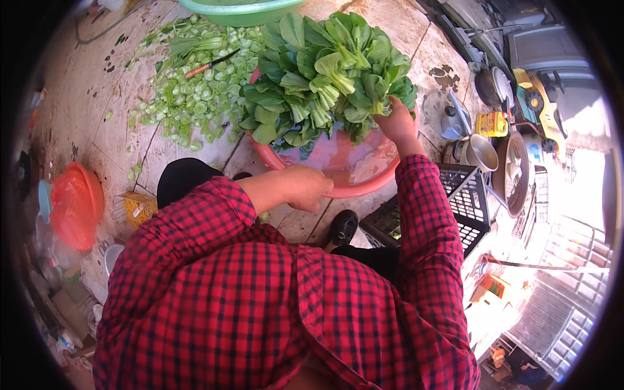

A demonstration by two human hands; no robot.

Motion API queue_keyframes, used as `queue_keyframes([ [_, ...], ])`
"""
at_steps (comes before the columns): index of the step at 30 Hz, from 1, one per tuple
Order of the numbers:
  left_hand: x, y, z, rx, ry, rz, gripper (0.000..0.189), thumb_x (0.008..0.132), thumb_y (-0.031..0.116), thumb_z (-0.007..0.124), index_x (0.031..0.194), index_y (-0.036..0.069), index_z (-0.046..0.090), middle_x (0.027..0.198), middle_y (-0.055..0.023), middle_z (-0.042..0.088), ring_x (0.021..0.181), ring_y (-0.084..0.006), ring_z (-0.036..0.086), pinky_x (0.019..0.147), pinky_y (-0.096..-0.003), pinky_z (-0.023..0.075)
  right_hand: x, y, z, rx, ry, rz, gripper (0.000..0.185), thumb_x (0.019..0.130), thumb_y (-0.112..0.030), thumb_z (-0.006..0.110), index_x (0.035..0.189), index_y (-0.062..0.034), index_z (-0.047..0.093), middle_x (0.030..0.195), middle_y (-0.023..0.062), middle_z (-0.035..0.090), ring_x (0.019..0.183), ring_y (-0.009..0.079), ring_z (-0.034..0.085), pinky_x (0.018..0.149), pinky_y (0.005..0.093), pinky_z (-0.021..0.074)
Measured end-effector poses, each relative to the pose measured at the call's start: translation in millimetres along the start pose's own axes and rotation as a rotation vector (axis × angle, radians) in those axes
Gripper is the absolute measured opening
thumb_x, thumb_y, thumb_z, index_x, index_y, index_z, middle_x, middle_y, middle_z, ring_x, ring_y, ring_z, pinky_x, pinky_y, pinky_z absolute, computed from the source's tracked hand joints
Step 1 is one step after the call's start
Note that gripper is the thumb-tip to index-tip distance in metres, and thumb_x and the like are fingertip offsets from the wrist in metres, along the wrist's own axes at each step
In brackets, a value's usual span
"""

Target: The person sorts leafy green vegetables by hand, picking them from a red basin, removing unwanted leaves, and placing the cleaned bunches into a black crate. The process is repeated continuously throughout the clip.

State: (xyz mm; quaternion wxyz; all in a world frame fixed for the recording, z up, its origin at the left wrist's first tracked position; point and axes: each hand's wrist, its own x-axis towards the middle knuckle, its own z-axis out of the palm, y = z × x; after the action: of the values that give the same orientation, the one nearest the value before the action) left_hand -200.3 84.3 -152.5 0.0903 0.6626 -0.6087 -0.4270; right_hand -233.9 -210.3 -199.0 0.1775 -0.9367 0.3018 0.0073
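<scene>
A large heap of leafy greens (312, 73), probably bok choy, fills the far part of a red plastic basin (273, 158) on the floor before me. Water shows in the near part of the basin. At the heap's right side, my right hand (397, 122) has its fingers around the pale base of one bunch. My left hand (308, 187) hangs over the basin's near left rim with curled fingers; its palm is hidden. Left of the basin lies a spread of cut green stem ends (204, 102), with a wooden-handled knife (207, 67) on top.
A green basin (243, 12) stands beyond the cut ends. At right are a black plastic crate (468, 209), a saucepan (480, 152), a glass lid (446, 117) and a toy truck (541, 107). A red bowl with a plastic bag (73, 209) stands at left.
</scene>
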Motion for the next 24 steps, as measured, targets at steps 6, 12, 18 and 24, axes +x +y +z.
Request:
queue_keyframes([
  [6,-7.4,-3.4,1.6,-0.063,-0.034,-0.005,0.037,0.073,0.017,0.068,0.106,0.002,0.062,0.101,-0.0193,0.067,0.098,-0.0373,0.065,0.082,-0.0489,0.0530,27.3,-9.5,46.7,0.153,-0.019,0.149,0.061,0.071,-0.036,0.076,0.116,0.0008,0.057,0.117,0.0262,0.062,0.113,0.0401,0.058,0.096,0.0450,0.0470],
  [12,-3.2,-3.2,1.0,-0.035,-0.002,0.029,0.039,0.073,0.018,0.069,0.108,0.001,0.061,0.103,-0.0193,0.066,0.098,-0.0366,0.066,0.082,-0.0492,0.0535,-38.2,-21.0,70.3,-0.070,-0.227,-0.004,0.047,0.073,-0.033,0.077,0.110,-0.0060,0.064,0.109,0.0178,0.068,0.101,0.0362,0.066,0.083,0.0437,0.0530],
  [18,3.8,5.7,3.8,0.008,-0.029,0.065,0.038,0.073,0.018,0.069,0.107,0.001,0.062,0.101,-0.0196,0.067,0.097,-0.0358,0.067,0.081,-0.0490,0.0539,-96.3,-12.2,93.4,-0.175,-0.506,-0.141,0.056,0.072,-0.031,0.077,0.121,-0.0084,0.063,0.111,0.0200,0.067,0.105,0.0385,0.064,0.090,0.0447,0.0515],
  [24,2.4,9.1,8.5,0.036,0.045,0.077,0.030,0.071,0.012,0.065,0.098,0.000,0.071,0.098,-0.0182,0.071,0.092,-0.0348,0.070,0.076,-0.0466,0.0559,-54.1,-44.9,41.7,0.001,-0.164,-0.159,0.057,0.074,-0.024,0.077,0.125,-0.0067,0.060,0.115,0.0180,0.065,0.104,0.0349,0.064,0.093,0.0441,0.0510],
])
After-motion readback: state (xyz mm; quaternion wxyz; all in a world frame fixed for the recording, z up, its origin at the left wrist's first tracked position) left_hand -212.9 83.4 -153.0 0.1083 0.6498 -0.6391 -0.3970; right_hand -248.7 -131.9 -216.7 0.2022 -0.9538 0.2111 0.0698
